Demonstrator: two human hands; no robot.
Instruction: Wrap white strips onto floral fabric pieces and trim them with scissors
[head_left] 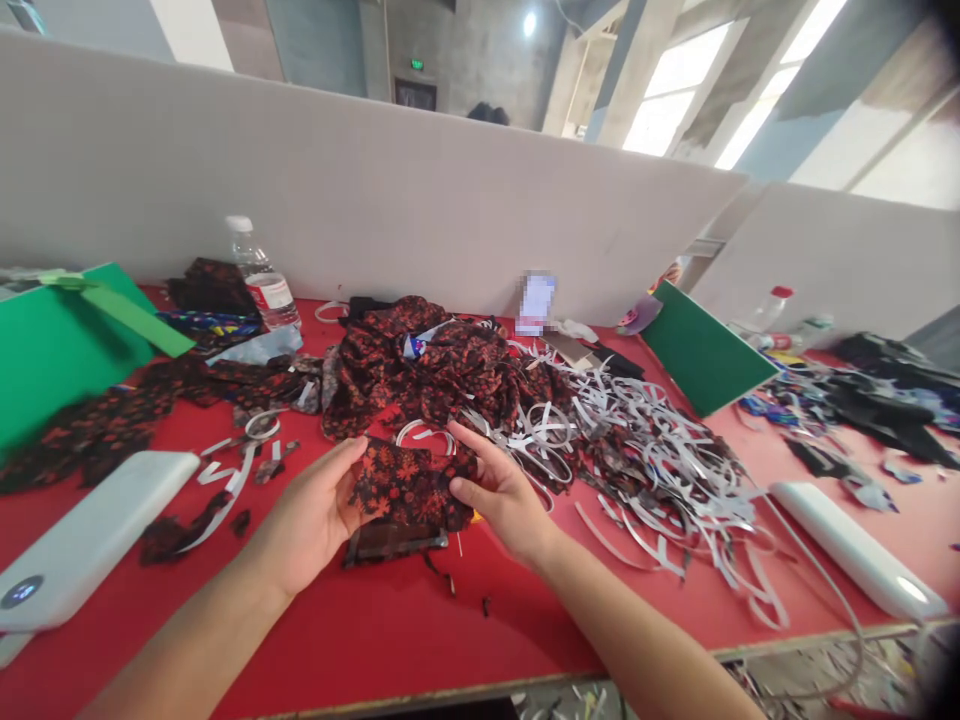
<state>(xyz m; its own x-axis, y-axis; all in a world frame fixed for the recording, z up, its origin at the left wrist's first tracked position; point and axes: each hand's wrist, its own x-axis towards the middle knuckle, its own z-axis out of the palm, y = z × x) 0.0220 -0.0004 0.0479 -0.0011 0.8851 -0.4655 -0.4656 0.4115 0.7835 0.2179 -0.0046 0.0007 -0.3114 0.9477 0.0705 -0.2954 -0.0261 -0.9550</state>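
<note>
A black piece of fabric (401, 482) with red-orange flowers stretches between my two hands, above the red tabletop. My left hand (319, 515) grips its left end, thumb on top. At the right end, my right hand (502, 495) pinches the cloth between thumb and fingers. Beneath the fabric lies a dark flat item (397, 543) with a clear-looking edge, partly covered, its kind unclear. Just beyond my hands sits a crumpled heap of the same flowered cloth (427, 370), with a blue and white scrap on it.
Tangled white strips (667, 460) cover the right side. Green dividers stand left (67, 350) and right (705, 345). White lamp-like devices lie left (97, 540) and right (855, 545). A water bottle (262, 275) and a phone (535, 305) stand near the back panel (390, 200).
</note>
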